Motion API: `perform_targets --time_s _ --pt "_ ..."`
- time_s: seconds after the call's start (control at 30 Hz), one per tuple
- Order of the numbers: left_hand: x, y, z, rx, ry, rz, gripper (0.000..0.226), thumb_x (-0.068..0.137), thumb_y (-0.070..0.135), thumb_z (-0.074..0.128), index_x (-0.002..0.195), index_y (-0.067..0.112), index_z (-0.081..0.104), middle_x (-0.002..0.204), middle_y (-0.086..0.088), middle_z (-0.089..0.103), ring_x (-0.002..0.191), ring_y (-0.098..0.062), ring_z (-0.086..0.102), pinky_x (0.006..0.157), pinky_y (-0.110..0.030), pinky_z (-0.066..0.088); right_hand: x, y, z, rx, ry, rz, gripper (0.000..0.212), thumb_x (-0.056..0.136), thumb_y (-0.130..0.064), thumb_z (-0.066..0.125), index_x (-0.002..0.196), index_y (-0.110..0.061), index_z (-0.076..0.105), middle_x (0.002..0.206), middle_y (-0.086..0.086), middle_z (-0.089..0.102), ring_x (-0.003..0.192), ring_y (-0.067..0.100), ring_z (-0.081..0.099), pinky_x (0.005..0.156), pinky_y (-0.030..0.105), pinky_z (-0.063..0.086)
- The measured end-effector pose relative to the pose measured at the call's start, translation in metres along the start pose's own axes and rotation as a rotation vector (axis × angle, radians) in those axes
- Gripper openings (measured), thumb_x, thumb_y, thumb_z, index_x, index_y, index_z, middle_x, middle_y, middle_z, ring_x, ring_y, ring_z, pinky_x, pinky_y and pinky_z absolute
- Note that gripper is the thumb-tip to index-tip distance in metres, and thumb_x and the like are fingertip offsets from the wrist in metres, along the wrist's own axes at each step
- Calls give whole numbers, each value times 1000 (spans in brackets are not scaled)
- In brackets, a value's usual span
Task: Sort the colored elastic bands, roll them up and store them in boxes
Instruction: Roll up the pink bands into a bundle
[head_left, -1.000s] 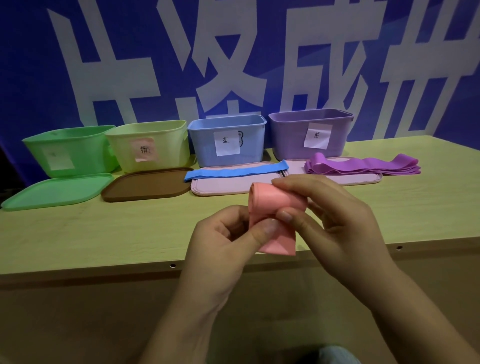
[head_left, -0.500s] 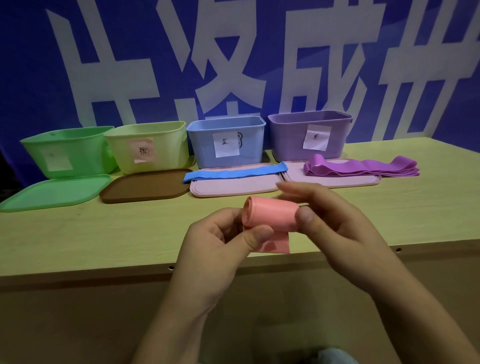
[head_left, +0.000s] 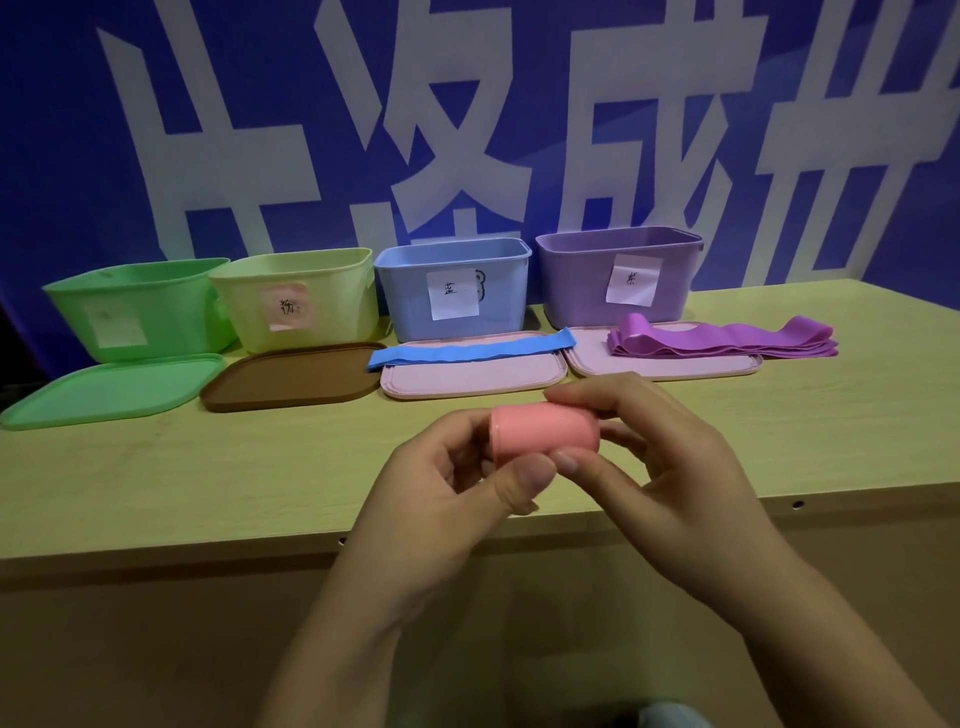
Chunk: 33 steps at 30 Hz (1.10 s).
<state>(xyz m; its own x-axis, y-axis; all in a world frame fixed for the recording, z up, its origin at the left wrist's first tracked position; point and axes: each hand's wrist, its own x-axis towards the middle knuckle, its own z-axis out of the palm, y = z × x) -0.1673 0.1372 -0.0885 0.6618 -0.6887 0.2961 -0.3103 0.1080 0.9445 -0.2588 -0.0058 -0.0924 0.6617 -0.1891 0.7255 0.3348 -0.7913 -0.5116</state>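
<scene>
A pink elastic band (head_left: 543, 428), rolled into a short fat cylinder, is held above the table's front edge. My left hand (head_left: 457, 493) grips its left end, thumb pressed under the roll. My right hand (head_left: 670, 467) wraps its right end, fingers over the top. A blue band (head_left: 470, 351) lies flat across a pink lid. Several purple bands (head_left: 727, 340) are piled on the right-hand lid. Four open boxes stand in a row at the back: green (head_left: 140, 306), yellow (head_left: 296, 296), blue (head_left: 452, 286), purple (head_left: 618, 270).
Lids lie in front of the boxes: green (head_left: 104, 389), brown (head_left: 291, 382), and two pink ones (head_left: 467, 382) (head_left: 670, 366). The wooden table (head_left: 208, 467) has a front edge just below my hands. A blue banner with large white characters hangs behind.
The loose tail of the pink band that hung below the roll has been wound in, leaving a full roll. Both hands stayed in place.
</scene>
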Motion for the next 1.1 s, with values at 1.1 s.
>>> perform_targets --time_s 1.1 --pt "-11 -13 19 49 64 367 33 78 64 55 86 32 59 74 11 62 62 0 56 55 -14 43 -21 -7 31 456 188 79 12 79 -42 62 89 -40 56 83 -14 61 73 2 57 62 17 48"
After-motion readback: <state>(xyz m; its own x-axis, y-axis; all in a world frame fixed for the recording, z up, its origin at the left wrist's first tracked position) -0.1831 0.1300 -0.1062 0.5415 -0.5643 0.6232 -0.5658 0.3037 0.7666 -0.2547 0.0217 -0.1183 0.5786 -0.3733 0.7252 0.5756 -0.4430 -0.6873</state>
